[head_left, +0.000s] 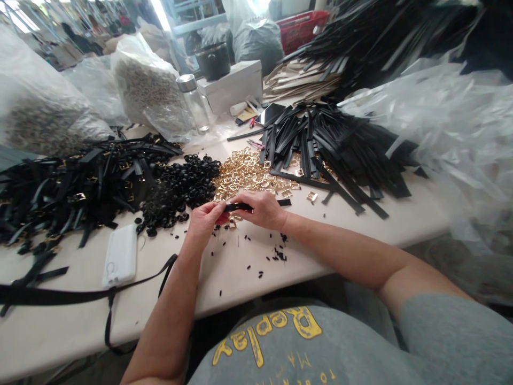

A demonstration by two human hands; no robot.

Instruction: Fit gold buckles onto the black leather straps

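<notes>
My left hand [206,219] and my right hand [262,209] meet just above the pale table [360,235], both closed on one black strap [240,206] that runs between them and sticks out to the right of my right hand. A heap of gold buckles [248,174] lies just beyond my hands. Left of it is a mound of small black loops [180,190]. Tiny black scraps [276,251] are scattered on the table under my wrists.
Finished black straps with buckles [72,187] are heaped at the left, loose black strips [332,144] at the right. A white phone [120,255] and a long black band [80,294] lie near the front edge. Clear bags [148,85], a bottle [194,101] and a white box [234,85] stand behind.
</notes>
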